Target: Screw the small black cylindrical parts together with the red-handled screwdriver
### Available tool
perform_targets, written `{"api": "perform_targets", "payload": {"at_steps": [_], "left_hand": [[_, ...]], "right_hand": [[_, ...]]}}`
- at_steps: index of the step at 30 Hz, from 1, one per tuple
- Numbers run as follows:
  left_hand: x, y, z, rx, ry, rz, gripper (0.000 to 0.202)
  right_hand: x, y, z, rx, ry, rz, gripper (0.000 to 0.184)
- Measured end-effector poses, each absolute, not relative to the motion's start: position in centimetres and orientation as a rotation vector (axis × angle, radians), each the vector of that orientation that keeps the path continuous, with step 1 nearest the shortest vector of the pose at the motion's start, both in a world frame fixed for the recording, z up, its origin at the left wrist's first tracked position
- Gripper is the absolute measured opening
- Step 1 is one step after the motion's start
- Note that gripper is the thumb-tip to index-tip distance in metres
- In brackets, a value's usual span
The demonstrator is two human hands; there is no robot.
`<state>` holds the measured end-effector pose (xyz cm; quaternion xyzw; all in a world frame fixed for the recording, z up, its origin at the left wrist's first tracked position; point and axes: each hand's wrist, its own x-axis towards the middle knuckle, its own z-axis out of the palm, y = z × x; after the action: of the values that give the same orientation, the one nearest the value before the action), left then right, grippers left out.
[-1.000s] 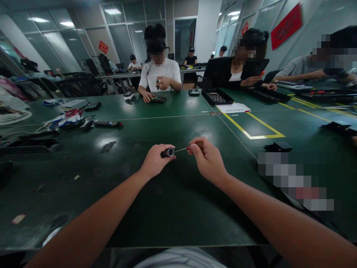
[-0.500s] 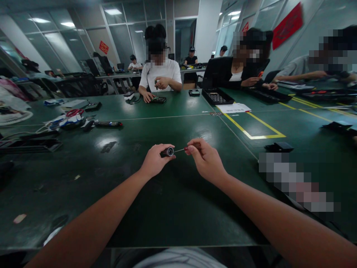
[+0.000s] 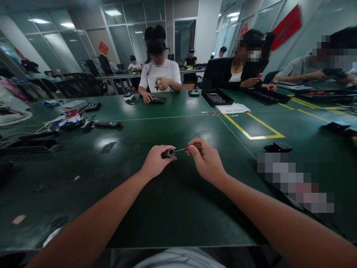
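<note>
Between the thumb and fingers of my left hand (image 3: 155, 162) is a short dark cylinder (image 3: 170, 152), its round, metal-rimmed end turned towards me. My right hand (image 3: 206, 160) grips a screwdriver (image 3: 180, 150) by its reddish handle, which is partly hidden by the fingers. The thin shaft points left and its tip meets the side of the cylinder; whether it sits in a screw there is too small to tell. Both hands are held above the green table (image 3: 156, 219).
At left lie a dark tool (image 3: 108, 124), red-handled scissors (image 3: 74, 113), cables and a black frame (image 3: 30, 145). A black tray (image 3: 216, 97) and white paper (image 3: 232, 108) are farther back. A black part (image 3: 278, 147) lies right. Across the table a person (image 3: 160, 76) works on a small device.
Hardly anything differs. The cylinder and both hands sit a few pixels further right, and the view has shifted slightly. Both grips are the same.
</note>
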<state>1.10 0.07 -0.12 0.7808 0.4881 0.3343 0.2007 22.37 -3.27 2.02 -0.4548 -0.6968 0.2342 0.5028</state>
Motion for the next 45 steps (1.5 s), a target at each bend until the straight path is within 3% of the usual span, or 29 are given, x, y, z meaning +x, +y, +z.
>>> {"api": "perform_targets", "payload": {"at_steps": [45], "left_hand": [[1.42,-0.14,0.38,2.172,1.431,0.758,0.038]], "right_hand": [[22.85,-3.20,2.98,-1.214,-1.719,0.313,0.015]]}}
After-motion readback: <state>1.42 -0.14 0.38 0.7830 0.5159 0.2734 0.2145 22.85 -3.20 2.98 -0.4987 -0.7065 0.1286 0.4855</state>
